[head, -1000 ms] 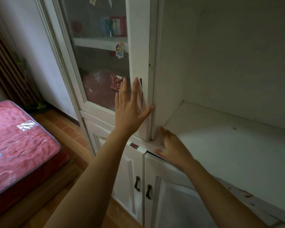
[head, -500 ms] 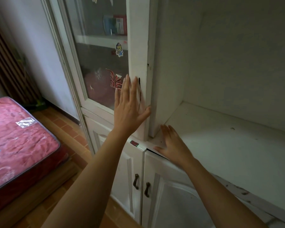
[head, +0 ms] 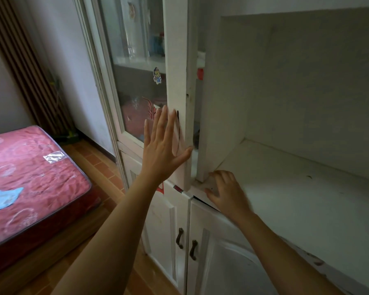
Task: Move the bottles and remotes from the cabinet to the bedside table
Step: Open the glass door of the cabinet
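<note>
Beside a red mattress (head: 30, 177), a white cabinet (head: 285, 188) on wood floor (head: 107, 167).

1. The room is dim overall, with soft daylight and no hard-edged shadows.
2. The brightest patch lies on the white painted cabinet shelf (head: 296, 194), near its front left corner, fading to grey toward the far right.
3. The recess above that shelf sits in murky greenish shade.
4. The glass-paned white cabinet door (head: 141, 86) carries pale reflections that wash out whatever is behind it.
5. The right hand (head: 227, 193) is smeared by motion blur, its fingers indistinct; the left hand (head: 161, 151) is sharper, with slight blur at the fingertips.
6. Wide-angle distortion bows the door frame and tilts the brown ribbed curtain (head: 28, 67) at far left.
7. The red quilted mattress (head: 28, 177) stays evenly lit, with faint sheen.
</note>
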The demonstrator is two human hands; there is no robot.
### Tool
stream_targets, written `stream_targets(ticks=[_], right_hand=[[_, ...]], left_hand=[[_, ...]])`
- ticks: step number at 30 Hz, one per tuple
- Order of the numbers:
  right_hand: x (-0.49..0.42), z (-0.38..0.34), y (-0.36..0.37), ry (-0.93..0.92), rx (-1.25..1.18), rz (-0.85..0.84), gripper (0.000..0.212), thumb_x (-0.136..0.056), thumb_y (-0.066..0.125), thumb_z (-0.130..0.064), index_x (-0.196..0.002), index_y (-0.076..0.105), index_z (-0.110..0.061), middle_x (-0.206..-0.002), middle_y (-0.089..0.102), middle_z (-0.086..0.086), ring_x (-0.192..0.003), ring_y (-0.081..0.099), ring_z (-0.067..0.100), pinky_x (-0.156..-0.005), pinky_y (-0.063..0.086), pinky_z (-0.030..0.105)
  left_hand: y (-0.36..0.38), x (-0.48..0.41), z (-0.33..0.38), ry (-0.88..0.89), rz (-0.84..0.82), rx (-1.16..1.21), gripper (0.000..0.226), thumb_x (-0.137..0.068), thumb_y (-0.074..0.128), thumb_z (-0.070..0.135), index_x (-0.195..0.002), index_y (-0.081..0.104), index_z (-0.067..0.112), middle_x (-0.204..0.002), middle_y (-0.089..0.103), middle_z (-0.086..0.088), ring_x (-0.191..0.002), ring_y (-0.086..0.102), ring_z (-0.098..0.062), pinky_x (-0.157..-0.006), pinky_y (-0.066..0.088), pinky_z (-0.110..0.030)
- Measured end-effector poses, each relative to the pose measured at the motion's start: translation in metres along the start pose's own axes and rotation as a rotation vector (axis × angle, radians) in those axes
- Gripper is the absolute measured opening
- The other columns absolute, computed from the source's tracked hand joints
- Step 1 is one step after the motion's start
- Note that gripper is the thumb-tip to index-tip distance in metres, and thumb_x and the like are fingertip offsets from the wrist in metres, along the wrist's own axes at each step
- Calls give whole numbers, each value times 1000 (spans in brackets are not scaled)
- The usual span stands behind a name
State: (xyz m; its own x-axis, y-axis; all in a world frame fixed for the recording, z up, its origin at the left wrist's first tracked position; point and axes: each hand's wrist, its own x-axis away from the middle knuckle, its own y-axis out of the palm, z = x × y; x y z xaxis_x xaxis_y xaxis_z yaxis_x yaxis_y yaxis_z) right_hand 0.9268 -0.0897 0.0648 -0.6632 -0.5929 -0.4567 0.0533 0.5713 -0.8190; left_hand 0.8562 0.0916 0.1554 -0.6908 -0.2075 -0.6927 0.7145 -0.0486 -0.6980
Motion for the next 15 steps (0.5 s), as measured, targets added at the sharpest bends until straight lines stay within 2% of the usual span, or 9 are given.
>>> stream_targets(ticks=[2, 5, 8, 10, 12, 14, 15], right_hand=[[-1, -3, 1, -59, -6, 65, 34, -76, 58, -22, -107, 62, -8, -99, 63, 11, -100, 42, 15, -80, 53, 37], [-4, -11, 1, -143, -59, 10, 38, -79, 45, -21, -110, 64, -13, -92, 65, 7, -92, 41, 13, -77, 51, 33], [-7, -21, 3, -224, -91, -60, 46, -78, 38, -18, -118, 60, -16, -93, 66, 8, -92, 46, 17, -79, 46, 30], [-9, -26, 2, -231, -110, -97, 48, -77, 38, -15, -120, 59, -15, -94, 68, 10, -91, 55, 27, -81, 42, 27], [-9, -28, 0, -239, -118, -149, 50, -78, 41, -9, -125, 54, -16, -101, 68, 13, -95, 56, 33, -85, 37, 28], [-8, -32, -1, -255, -162, -215, 55, -79, 44, -2, -131, 47, -20, -111, 65, 11, -104, 52, 30, -89, 33, 25], [-7, -34, -2, -233, -222, -260, 56, -80, 45, 1, -131, 45, -23, -116, 64, 8, -107, 50, 24, -90, 32, 19]], left_hand=[[-2, 3, -3, -1, -6, -5, 91, -79, 34, 66, -144, -6, 16, -154, -5, -6, -140, -12, -16, -116, -5, -47], [-7, 6, -6, 6, -13, -16, 91, -79, 34, 67, -142, -11, 19, -152, -10, -1, -140, -13, -14, -115, -6, -47], [-12, 9, -9, 8, -18, -13, 91, -78, 32, 69, -142, -11, 21, -151, -10, 0, -140, -13, -14, -114, -10, -44], [-16, 11, -11, 4, -29, -40, 92, -78, 33, 69, -143, -11, 19, -151, -10, 1, -140, -13, -15, -114, -12, -43], [-19, 14, -14, 0, -41, -60, 93, -79, 34, 68, -142, -12, 19, -152, -11, 1, -140, -14, -15, -114, -11, -44], [-22, 17, -16, -6, -47, -62, 93, -78, 35, 69, -143, -11, 21, -152, -12, 2, -140, -15, -15, -114, -11, -44], [-23, 19, -18, -10, -46, -60, 93, -78, 35, 69, -143, -10, 21, -152, -12, 2, -140, -16, -14, -114, -12, -44]])
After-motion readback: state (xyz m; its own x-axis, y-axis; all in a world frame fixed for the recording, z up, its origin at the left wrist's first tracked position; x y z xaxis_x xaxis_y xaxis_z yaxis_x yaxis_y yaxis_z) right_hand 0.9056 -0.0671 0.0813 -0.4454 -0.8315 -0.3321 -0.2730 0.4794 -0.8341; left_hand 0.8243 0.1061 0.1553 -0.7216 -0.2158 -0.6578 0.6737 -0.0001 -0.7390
